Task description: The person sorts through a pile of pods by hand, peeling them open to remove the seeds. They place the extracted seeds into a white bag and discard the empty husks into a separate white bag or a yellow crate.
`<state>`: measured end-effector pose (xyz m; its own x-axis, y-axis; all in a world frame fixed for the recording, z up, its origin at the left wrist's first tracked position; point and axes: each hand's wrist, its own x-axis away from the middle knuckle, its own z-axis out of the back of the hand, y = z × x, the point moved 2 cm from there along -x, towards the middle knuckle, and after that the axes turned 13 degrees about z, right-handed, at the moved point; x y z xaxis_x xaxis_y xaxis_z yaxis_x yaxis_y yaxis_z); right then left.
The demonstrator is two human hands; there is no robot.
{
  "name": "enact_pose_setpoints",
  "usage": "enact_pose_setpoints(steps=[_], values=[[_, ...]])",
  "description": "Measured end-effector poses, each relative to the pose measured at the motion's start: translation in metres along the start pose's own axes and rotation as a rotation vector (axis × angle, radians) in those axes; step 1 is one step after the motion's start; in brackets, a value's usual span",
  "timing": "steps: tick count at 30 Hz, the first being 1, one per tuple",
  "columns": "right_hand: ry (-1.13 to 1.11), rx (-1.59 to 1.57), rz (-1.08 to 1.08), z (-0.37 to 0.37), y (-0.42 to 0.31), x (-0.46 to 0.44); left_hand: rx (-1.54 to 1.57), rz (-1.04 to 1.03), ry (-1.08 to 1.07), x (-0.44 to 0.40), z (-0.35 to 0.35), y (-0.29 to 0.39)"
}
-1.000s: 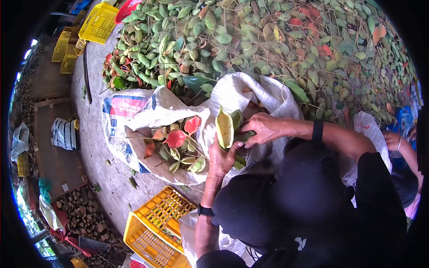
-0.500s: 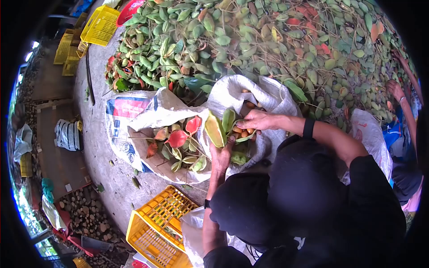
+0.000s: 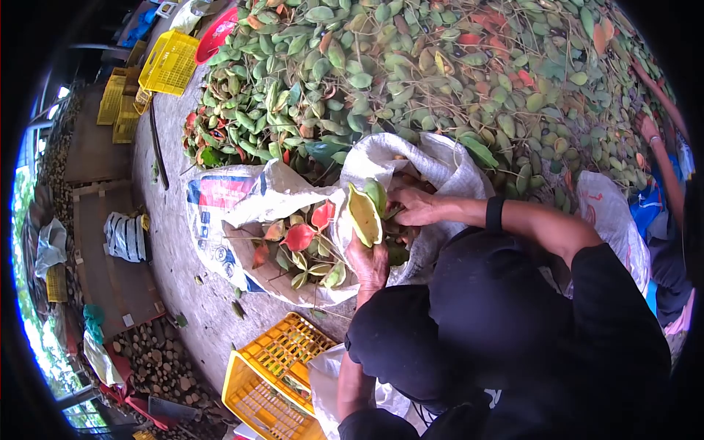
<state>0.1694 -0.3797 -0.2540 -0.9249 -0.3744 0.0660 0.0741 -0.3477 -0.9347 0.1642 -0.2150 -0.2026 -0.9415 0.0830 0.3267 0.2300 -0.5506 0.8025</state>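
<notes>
My left hand is closed around a split green pod, whose pale yellow inner side faces up. Right beside it, my right hand reaches over the mouth of a white woven sack. Its fingers are curled and point down, and their tips are partly hidden by the pod. Brown seeds show in the shade below the hand. To the left lies a second, printed sack, open, with red husks and split green pods in it.
A large heap of green pods spreads across the far side. Yellow crates stand at the front and far left, near a red basin. Another person's hand is in the heap at right.
My right hand has turned down and its fingers have curled; the orange-brown seeds that showed at its fingertips are now mostly out of sight. My left hand keeps the pod. The view has shifted slightly.
</notes>
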Motion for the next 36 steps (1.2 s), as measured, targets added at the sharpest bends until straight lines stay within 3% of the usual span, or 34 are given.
enact_pose_setpoints(steps=[3,7,10,12,13,14,16,19,20,22,23,28,30,32,34,36], values=[[0.131,-0.051,0.142,-0.004,0.024,-0.007,0.055,-0.056,0.064,-0.006,0.001,-0.003],[0.079,-0.356,0.282,0.004,0.027,0.000,0.070,-0.070,0.138,-0.008,0.006,-0.003],[0.127,-0.415,0.240,-0.012,0.048,0.002,0.037,-0.073,0.112,-0.003,0.000,0.002],[-0.025,-0.547,-0.122,-0.010,0.028,-0.002,0.011,-0.076,0.081,-0.001,-0.003,0.006],[0.054,-0.325,-0.088,-0.010,0.024,-0.004,0.061,-0.166,0.105,0.001,-0.003,0.009],[0.054,-0.324,-0.088,-0.008,0.022,-0.005,0.111,-0.255,0.131,0.003,-0.003,0.012],[0.001,0.099,0.062,-0.005,0.017,-0.006,0.113,-0.269,0.140,0.001,-0.001,0.012],[0.166,-0.047,0.152,-0.007,0.028,-0.007,0.267,-0.109,0.121,-0.007,0.011,-0.005],[0.229,-0.076,0.254,-0.001,0.028,-0.004,0.469,0.060,0.073,-0.008,0.018,-0.001],[0.312,-0.063,0.422,0.007,0.037,-0.002,0.641,0.137,0.102,-0.008,0.039,0.018],[0.241,-0.299,0.188,0.010,0.028,0.002,0.623,0.314,0.051,0.000,0.055,0.028],[-0.025,-0.211,0.323,0.027,-0.046,0.005,1.034,0.321,-0.187,-0.008,0.073,0.028],[-0.239,-0.406,0.222,0.022,-0.054,0.002,1.134,0.334,-0.274,-0.012,0.070,0.026],[-0.297,-0.500,0.104,0.024,-0.064,0.002,0.093,-0.162,-0.050,-0.020,0.074,0.021],[-0.316,-0.486,-0.056,0.030,-0.080,0.010,0.056,-0.194,-0.049,-0.024,0.071,0.021],[-0.270,-0.368,0.032,0.026,-0.076,0.008,1.307,0.366,-0.270,-0.029,0.058,0.010]])
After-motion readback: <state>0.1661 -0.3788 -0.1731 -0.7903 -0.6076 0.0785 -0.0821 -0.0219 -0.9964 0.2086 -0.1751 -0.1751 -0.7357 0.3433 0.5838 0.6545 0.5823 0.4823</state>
